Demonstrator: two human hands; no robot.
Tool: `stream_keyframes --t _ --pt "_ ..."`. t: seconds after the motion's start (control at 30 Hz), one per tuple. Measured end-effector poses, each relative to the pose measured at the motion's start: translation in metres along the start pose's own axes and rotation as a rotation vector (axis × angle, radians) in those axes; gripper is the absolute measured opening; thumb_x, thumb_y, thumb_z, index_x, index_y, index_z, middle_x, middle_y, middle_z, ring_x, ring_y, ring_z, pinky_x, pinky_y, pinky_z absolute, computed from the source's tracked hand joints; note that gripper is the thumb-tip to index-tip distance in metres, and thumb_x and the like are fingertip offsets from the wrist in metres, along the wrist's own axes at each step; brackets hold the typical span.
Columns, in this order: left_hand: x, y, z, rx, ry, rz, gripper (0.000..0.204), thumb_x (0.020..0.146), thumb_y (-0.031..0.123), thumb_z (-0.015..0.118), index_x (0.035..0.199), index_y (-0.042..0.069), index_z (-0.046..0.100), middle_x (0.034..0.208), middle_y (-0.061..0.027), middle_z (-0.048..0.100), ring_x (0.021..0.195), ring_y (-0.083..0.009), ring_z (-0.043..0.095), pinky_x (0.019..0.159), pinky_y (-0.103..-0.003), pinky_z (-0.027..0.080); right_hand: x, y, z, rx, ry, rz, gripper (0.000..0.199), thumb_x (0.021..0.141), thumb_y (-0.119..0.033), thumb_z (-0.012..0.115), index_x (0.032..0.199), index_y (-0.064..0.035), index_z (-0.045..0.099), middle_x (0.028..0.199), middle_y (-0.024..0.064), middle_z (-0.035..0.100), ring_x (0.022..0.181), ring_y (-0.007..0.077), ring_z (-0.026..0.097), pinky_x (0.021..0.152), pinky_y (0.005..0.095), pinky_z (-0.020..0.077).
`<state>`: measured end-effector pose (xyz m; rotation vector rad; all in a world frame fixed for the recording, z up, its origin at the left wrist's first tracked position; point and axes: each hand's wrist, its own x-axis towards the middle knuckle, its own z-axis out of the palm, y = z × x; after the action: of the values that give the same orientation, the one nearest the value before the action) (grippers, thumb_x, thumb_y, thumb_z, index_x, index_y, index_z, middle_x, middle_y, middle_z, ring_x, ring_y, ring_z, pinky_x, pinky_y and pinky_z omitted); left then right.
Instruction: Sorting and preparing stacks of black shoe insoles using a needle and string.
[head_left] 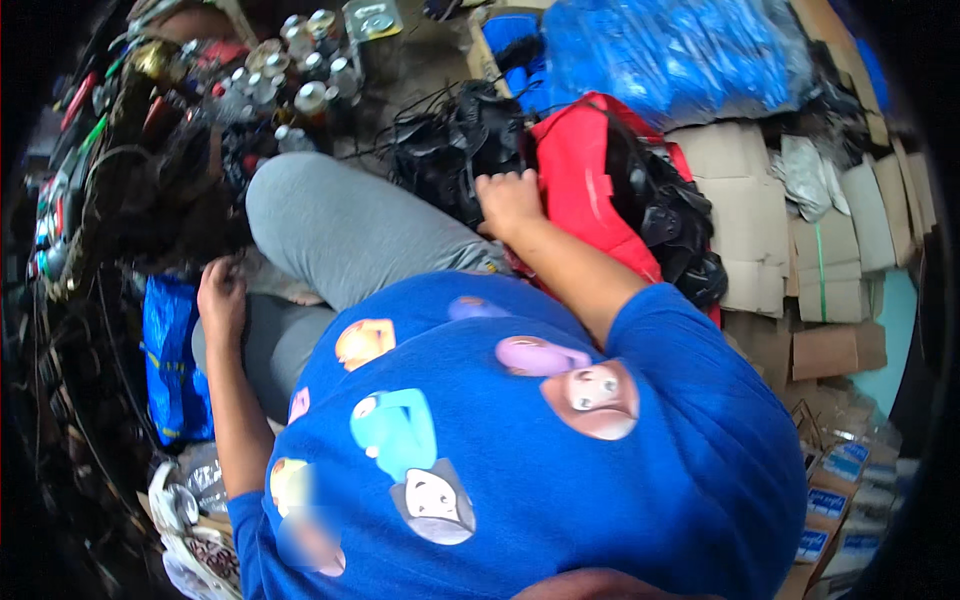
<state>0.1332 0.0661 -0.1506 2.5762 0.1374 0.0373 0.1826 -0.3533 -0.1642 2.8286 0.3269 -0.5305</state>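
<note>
Cluttered floor (pixel 428 52): left hand (pixel 222 290), right hand (pixel 510 203) (beside one red bag (pixel 578 160)) curled, grips unclear.

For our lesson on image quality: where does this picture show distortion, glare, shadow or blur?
Head view: black fisheye borders round off the corners; head view: whitish glare streaks the blue plastic-wrapped bundle; head view: clutter along the left sinks into shadow; head view: a soft smear covers part of the blue shirt.

At the near right, the packages (pixel 832 482) carried blue-and-white labels (pixel 845 462) with pale lettering across the blue. At the left, the blue bag (pixel 178 375) bore yellow marks, too small to tell. No words could be read with certainty.
</note>
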Motion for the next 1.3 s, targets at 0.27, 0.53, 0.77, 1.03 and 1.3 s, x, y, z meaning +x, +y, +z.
stream_keyframes --t 0.27,0.53,0.77,1.03,1.3 --pt "0.019 0.002 0.004 -0.053 -0.020 0.017 0.019 0.079 0.003 0.056 0.097 0.002 0.062 0.094 -0.0104 0.060 0.083 -0.0199 0.059 0.075 -0.029 0.046 -0.051 0.045 -0.077 0.262 0.279 -0.105 0.036 0.066 -0.038 0.071 0.087 -0.0087 0.062 0.084 0.0093 0.062 0.089 0.0270 0.056 0.078 0.0428 0.0336" --pt "0.032 0.008 0.008 -0.032 -0.039 -0.010 0.019 0.081 0.010 0.059 0.097 0.001 0.062 0.089 -0.0104 0.060 0.080 -0.0193 0.059 0.074 -0.029 0.046 -0.176 0.178 -0.182 -0.198 0.409 0.227 0.045 0.061 -0.013 0.074 0.105 -0.0132 0.063 0.089 0.0031 0.062 0.098 0.0217 0.052 0.087 0.0416 0.0321" --pt "0.015 0.004 0.002 -0.051 -0.040 -0.027 0.019 0.078 0.007 0.059 0.096 0.001 0.063 0.088 -0.0102 0.060 0.074 -0.0187 0.057 0.071 -0.029 0.046 -0.171 0.198 -0.157 -0.112 -0.099 0.321 0.043 0.062 -0.028 0.077 0.095 -0.0029 0.064 0.103 0.0124 0.059 0.098 0.0291 0.054 0.085 0.0415 0.0411" --pt "-0.032 0.006 -0.015 0.053 0.043 -0.102 0.018 0.078 0.007 0.059 0.094 0.001 0.063 0.088 -0.0128 0.060 0.071 -0.0235 0.058 0.068 -0.031 0.046 0.024 0.044 -0.056 0.632 0.238 -0.024 0.090 0.059 -0.041 0.079 0.134 -0.0138 0.038 0.141 0.0211 0.027 0.127 0.0395 0.031 0.103 0.0419 0.0313" --pt "-0.078 -0.004 -0.030 0.142 0.055 -0.273 0.015 0.079 0.009 0.059 0.092 0.002 0.062 0.085 -0.0131 0.060 0.067 -0.0246 0.057 0.064 -0.033 0.046 0.130 0.000 -0.016 0.172 -0.457 0.304 0.105 0.054 -0.066 0.069 0.141 -0.0354 0.019 0.150 0.0129 0.002 0.134 0.0442 0.005 0.096 0.0729 0.0052"
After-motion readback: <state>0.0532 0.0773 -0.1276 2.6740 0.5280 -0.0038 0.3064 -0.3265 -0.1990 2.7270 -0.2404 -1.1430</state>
